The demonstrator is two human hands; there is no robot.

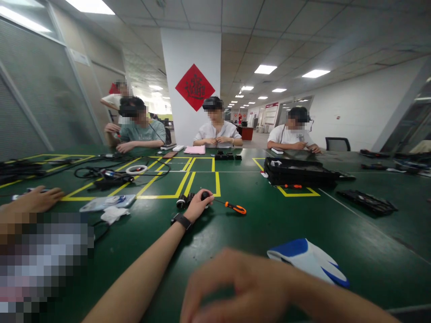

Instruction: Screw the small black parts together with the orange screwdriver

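Left hand (198, 205) grips black part (204, 195) near screwdriver (236, 207); right hand (235, 282) near glove (311, 256)

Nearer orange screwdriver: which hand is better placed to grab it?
Probably the right hand: though blurred, it shows nothing held. The left hand is nearer the screwdriver but holds a black part.

On the table (249, 235), a screwdriver (235, 207) is placed right of the left hand (199, 204), with a glove (308, 256) laid nearer and a case (296, 172) set behind, both farther right.
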